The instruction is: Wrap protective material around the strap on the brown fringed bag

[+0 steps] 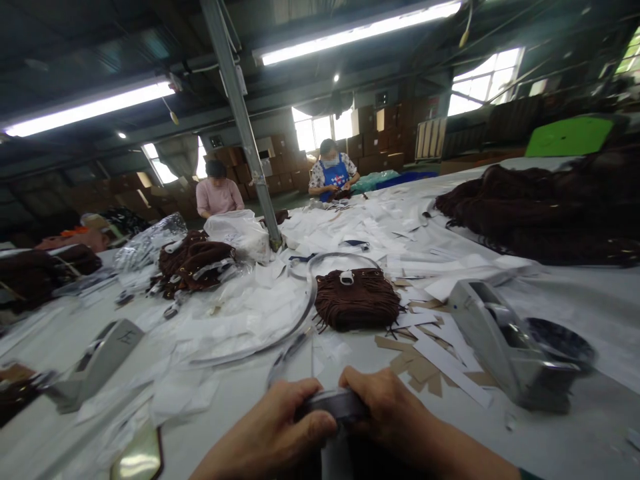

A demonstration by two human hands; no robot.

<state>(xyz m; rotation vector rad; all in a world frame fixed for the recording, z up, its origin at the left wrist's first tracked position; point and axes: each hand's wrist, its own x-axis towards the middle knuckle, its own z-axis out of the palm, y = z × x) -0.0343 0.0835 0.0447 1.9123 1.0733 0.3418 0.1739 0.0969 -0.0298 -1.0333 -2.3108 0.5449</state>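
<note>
1. Left hand and right hand, at the bottom centre of the frame, both gripped a curved grey band, thumbs close to each other over it. A pale strip hung just below, its far end out of sight.
2. Work on the band looked under way rather than done: it was held up, not laid on the counter. How much was left could not be told.
3. Two grey tape dispensers stood at the lower left and the lower right; whether each held a full roll was unclear.
4. Just beyond the hands, near the centre, lay a fringed brown bag. Its flap looked closed and a pale ring showed on its front; any contents were hidden. Card strips lay to its right, and a long grey loop curved past its left side.
5. Left of centre, a brown heap lay beside a whitish plastic bag, whose contents did not show. A larger dark brown pile filled the right edge.
6. Farther off, two people worked before stacked cardboard boxes, contents unseen.
</note>
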